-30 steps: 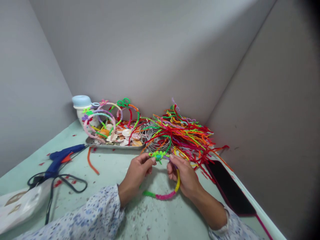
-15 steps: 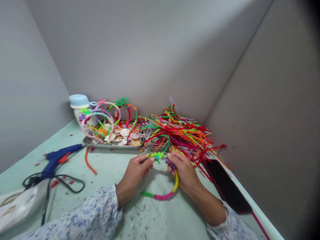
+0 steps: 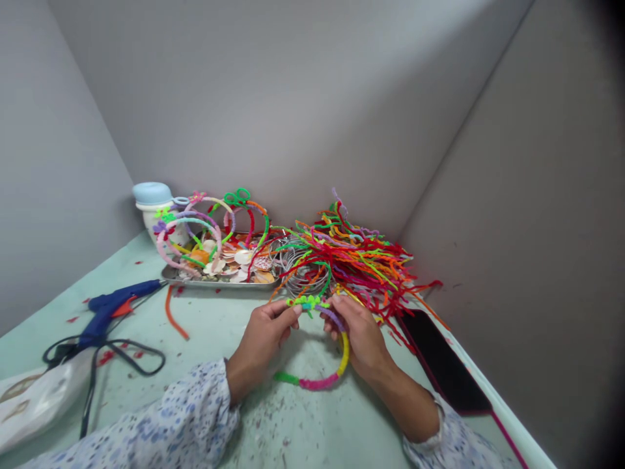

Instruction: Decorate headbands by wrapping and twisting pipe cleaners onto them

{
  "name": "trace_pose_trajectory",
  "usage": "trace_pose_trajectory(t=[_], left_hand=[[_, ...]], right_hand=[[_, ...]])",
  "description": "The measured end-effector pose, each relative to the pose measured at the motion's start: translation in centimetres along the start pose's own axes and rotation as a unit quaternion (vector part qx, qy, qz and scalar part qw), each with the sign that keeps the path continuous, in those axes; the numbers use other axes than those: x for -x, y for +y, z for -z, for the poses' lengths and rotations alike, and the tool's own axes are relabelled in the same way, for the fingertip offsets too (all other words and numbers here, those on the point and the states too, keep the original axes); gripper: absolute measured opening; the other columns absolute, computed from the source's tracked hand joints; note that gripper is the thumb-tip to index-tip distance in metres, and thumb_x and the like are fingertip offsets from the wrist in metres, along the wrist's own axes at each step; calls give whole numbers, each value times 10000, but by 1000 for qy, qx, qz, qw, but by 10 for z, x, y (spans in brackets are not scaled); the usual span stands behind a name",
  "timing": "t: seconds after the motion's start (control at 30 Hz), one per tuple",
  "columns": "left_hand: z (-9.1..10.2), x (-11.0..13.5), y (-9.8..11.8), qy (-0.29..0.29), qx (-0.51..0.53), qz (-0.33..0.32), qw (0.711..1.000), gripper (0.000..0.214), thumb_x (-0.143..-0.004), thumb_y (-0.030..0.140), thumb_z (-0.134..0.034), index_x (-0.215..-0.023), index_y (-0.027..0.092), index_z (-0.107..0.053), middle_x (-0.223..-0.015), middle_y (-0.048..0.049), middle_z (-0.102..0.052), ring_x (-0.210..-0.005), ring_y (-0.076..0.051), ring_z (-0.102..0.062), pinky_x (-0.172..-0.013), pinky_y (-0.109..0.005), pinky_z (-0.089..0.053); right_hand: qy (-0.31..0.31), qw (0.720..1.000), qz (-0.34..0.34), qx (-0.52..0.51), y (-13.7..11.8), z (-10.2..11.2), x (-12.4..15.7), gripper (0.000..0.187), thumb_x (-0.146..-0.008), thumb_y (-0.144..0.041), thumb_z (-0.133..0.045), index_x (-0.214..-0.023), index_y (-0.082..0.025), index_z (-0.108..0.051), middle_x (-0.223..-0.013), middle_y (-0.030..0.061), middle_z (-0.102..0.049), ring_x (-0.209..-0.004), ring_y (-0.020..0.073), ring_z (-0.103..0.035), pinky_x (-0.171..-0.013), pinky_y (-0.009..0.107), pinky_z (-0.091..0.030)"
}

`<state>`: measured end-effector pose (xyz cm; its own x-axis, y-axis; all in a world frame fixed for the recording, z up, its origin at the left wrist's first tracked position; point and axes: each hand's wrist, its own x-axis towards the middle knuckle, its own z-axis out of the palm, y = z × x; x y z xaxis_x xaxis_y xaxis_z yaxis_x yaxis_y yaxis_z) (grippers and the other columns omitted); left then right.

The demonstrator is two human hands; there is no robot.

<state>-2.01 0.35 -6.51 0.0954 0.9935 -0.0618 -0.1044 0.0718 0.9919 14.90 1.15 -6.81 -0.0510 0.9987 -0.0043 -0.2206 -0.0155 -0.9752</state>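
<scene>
A hairband wrapped in green, pink, yellow and purple pipe cleaners (image 3: pixel 319 381) stands upright between my hands on the pale green table (image 3: pixel 219 326). My left hand (image 3: pixel 261 342) pinches its top left, at a bright green twisted ornament (image 3: pixel 306 303). My right hand (image 3: pixel 359 339) is closed on the band's right side, thumb and fingers at the purple part beside the ornament. Both hands grip the band just in front of the pile of pipe cleaners.
A heap of loose pipe cleaners (image 3: pixel 356 257) and bare metal hairbands (image 3: pixel 295 267) lies behind my hands. A metal tray (image 3: pixel 215 281) holds shells and finished hairbands (image 3: pixel 195 228), by a white jar (image 3: pixel 153 205). A blue glue gun (image 3: pixel 114 306) with cable lies left, a dark phone (image 3: pixel 442 368) right.
My hands and the hairband stay almost in place; my right fingers have shifted slightly along the purple part beside the green ornament.
</scene>
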Motion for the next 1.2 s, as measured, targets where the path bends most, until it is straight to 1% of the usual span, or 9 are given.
trace_pose_trajectory(t=[0.1, 0.33, 0.43, 0.53, 0.67, 0.8, 0.9, 1.03, 1.2], left_hand=[[1, 0, 0, -1, 2, -3, 1000, 330, -767, 420, -649, -585, 158, -561, -481, 53, -404, -433, -75, -285, -430, -225, -183], [2, -2, -4, 8, 13, -8, 1000, 301, -779, 404, -645, -620, 160, -569, -522, 43, -453, -439, -71, -287, -433, -225, -195], [2, -1, -3, -6, 2, -6, 1000, 321, -790, 406, -635, -600, 160, -555, -496, 53, -408, -435, -71, -284, -430, -225, -188], [1, 2, -1, -23, -10, 4, 1000, 319, -787, 410, -636, -605, 160, -559, -497, 53, -405, -429, -70, -283, -424, -229, -173], [-3, 6, 3, -23, -31, 0, 999, 309, -783, 413, -634, -609, 164, -574, -477, 55, -402, -420, -74, -276, -418, -233, -165], [-10, 13, 11, -30, -54, -11, 998, 306, -770, 386, -638, -570, 165, -572, -461, 52, -396, -420, -77, -288, -419, -228, -181], [-13, 17, 15, -36, -61, -21, 997, 284, -760, 366, -643, -569, 165, -582, -471, 50, -400, -424, -77, -292, -413, -221, -189], [-15, 19, 15, -47, -59, -27, 997, 226, -769, 346, -633, -638, 163, -618, -519, 44, -445, -439, -74, -304, -409, -208, -199], [-14, 19, 14, -64, -60, -33, 996, 230, -784, 318, -623, -626, 154, -590, -526, 52, -441, -448, -65, -299, -418, -196, -210]], right_hand=[[-3, 1000, -4, -24, 2, 0, 1, 336, -830, -493, -586, -856, -170, -675, -685, 14, -637, -536, 125, -563, -448, 210, -394], [-47, 998, -7, -31, 4, 1, 4, 229, -792, -372, -640, -898, -176, -691, -716, 11, -647, -566, 123, -562, -482, 213, -397], [-54, 998, -12, -35, -4, 4, 2, 221, -804, -363, -617, -940, -205, -691, -725, 3, -651, -622, 138, -577, -529, 222, -418], [-70, 997, -14, 6, -18, 5, 1, 247, -819, -382, -604, -992, -225, -682, -864, 16, -671, -731, 157, -597, -617, 245, -449], [-90, 982, 56, 156, -36, 1, 4, 230, -794, -347, -642, -969, -204, -687, -896, 32, -665, -831, 186, -600, -744, 288, -460], [-98, 941, 166, 277, -48, -4, 8, 174, -801, -287, -640, -952, -221, -696, -937, 38, -647, -891, 198, -600, -813, 313, -455], [-94, 916, 216, 325, -53, -5, 11, 113, -796, -233, -649, -897, -221, -698, -937, 39, -638, -916, 195, -595, -844, 313, -445], [-92, 899, 245, 352, -54, -6, 13, 34, -801, -214, -646, -797, -213, -679, -901, 37, -627, -890, 191, -590, -823, 319, -449], [-97, 899, 231, 358, -50, -5, 12, 132, -826, -176, -586, -698, -192, -612, -800, 17, -612, -798, 169, -576, -748, 305, -441]])
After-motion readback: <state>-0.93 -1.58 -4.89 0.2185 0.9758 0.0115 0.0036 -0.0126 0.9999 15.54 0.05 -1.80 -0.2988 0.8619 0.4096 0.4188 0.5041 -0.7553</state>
